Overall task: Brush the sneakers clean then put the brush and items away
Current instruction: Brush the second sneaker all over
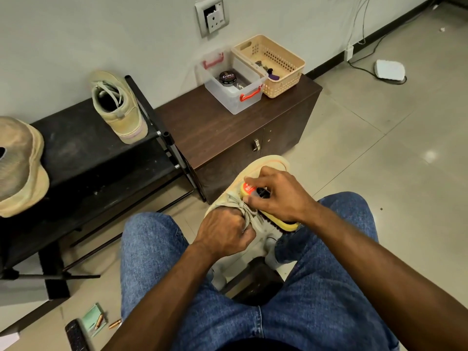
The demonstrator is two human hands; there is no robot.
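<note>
Two tan sneakers are seen: one [119, 107] parked on the black rack [83, 153], one [253, 183] held between the knees, gripped at its soft laces by the left hand [222, 236]. A single stiff, light-looking brush [276, 221] is clasped across its back by the right hand [276, 196].

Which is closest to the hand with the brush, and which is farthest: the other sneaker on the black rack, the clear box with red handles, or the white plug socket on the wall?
From the right hand:
1. Clear box, on the brown cabinet ahead.
2. Other sneaker, up left on the black rack; nearly as close, hard to call.
3. Plug socket, high on the wall, farthest.
</note>
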